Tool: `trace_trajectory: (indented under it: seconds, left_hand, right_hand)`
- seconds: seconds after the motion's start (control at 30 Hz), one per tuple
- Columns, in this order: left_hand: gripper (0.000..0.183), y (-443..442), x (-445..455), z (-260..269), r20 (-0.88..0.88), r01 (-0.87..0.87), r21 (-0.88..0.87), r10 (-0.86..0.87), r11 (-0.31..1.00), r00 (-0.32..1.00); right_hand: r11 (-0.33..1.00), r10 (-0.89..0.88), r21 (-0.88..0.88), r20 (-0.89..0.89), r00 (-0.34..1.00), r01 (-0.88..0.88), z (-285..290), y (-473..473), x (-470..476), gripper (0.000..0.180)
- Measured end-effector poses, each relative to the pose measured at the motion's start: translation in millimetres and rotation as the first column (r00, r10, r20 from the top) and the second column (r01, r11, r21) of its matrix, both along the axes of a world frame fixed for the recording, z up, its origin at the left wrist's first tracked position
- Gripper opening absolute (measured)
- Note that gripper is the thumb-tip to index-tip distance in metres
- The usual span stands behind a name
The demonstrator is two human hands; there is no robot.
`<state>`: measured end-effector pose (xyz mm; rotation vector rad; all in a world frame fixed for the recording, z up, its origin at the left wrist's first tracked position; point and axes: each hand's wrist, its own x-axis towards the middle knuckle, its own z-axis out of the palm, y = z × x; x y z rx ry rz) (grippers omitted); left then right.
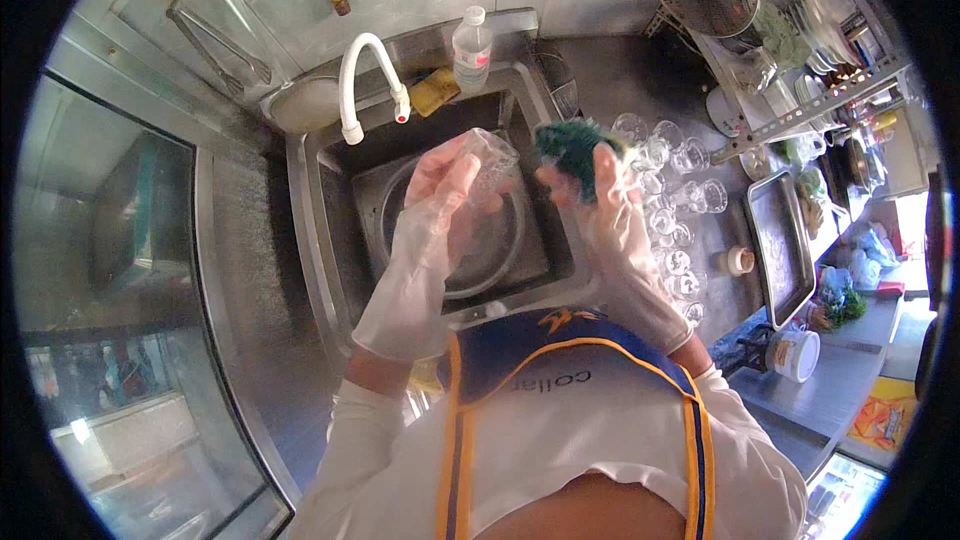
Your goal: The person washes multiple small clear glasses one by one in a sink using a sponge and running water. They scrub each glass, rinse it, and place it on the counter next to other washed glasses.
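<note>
Over the stainless steel sink [306,240], my left hand [442,187] in a translucent glove grips a small clear drinking glass [491,154]. To its right, my right hand [611,187], gloved too, holds a dark green scouring pad [574,146] with a yellowish side. Pad and glass are apart. Beneath my left hand, a round clear rim, perhaps of a bowl or lid [480,289], lies in the basin. Several clear glasses [664,221] stand close together on the counter just right of my right hand, which partly hides some of them.
A white faucet [360,82] arches over the sink's back left. Behind the basin are a plastic bottle [472,49] and a yellow sponge [435,92]. At right, a metal shelf [817,109] overhangs the steel counter [615,75], near a metal tray [781,247] and small jar [740,261].
</note>
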<state>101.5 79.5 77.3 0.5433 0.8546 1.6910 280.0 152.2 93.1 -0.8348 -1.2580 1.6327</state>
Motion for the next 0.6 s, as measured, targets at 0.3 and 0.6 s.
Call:
trace_trajectory:
  seconds: [0.3, 0.6]
  left_hand:
    - [0.019, 7.0, -7.2, -3.4, -0.545, -0.163, 0.031, 0.154, 0.986, 0.824]
    - [0.024, 1.4, -11.9, -0.4, -0.259, 0.006, -0.022, -0.011, 1.000, 0.966]
  right_hand:
    - [0.819, 0.352, -0.483, -0.002, 0.936, -0.309, 42.8, -40.4, -21.6, 0.045]
    - [0.693, 0.229, 0.395, 0.673, 0.703, -0.603, 6.8, -30.5, -19.7, 0.028]
